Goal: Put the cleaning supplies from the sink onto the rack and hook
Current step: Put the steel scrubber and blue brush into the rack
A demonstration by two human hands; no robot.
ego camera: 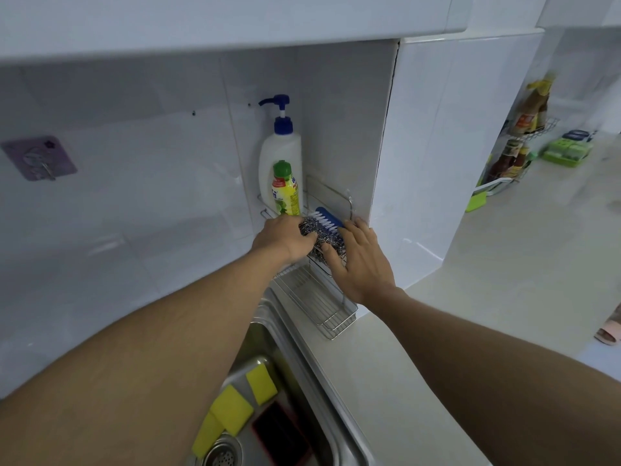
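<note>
Steel scourer: on wire rack, upper tier; left hand grips its left side; right hand, fingers straight, touches its right.

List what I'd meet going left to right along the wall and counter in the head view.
Purple adhesive hook → white pump bottle → blue scrub brush → sauce bottles → green tray. The steel scourer overlaps the brush, so it is omitted.

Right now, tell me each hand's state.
Left hand: grips the steel scourer.
Right hand: open, straight fingers touching the steel scourer.
</note>
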